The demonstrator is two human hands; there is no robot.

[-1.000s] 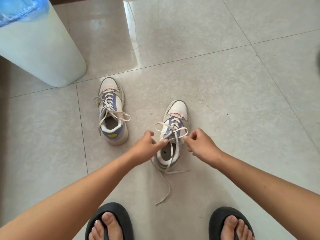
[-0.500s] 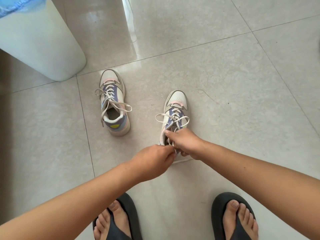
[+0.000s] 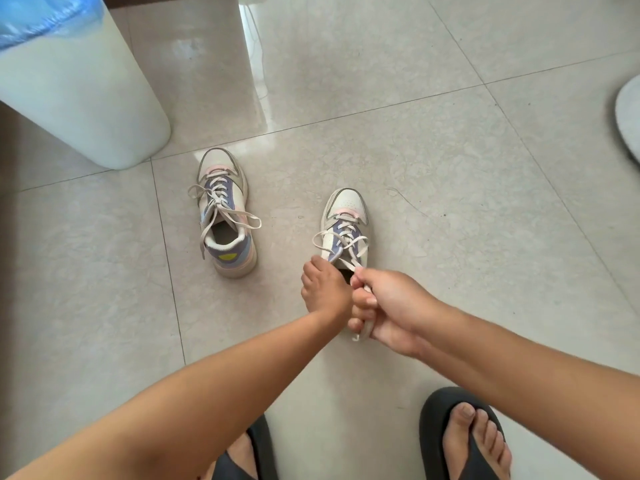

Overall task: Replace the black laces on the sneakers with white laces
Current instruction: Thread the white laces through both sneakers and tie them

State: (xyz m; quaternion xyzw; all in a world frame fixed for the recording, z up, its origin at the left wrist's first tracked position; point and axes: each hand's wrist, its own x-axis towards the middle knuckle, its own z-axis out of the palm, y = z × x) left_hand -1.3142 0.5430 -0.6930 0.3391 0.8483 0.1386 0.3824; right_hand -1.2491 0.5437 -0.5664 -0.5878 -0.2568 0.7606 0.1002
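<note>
Two cream, lilac and pink sneakers stand on the tiled floor, toes pointing away from me. The left sneaker [image 3: 225, 216] has white laces tied in a loose bow. The right sneaker [image 3: 346, 223] also carries white laces [image 3: 341, 240] with loops spread over its tongue. My left hand [image 3: 323, 289] reaches down to the collar of the right sneaker; its fingertips are hidden. My right hand [image 3: 384, 310] is closed around the gathered lace ends, which hang out below the fist. The heel of that sneaker is hidden behind both hands.
A pale bin [image 3: 76, 95] with a blue liner stands at the back left beside a cabinet base [image 3: 194, 57]. A grey rounded object [image 3: 628, 116] shows at the right edge. My feet in dark sandals [image 3: 460, 434] are at the bottom.
My right hand has drawn back toward me with the lace ends wrapped in its fist. My left hand has moved forward to the sneaker's collar. The view has tilted up a little.
</note>
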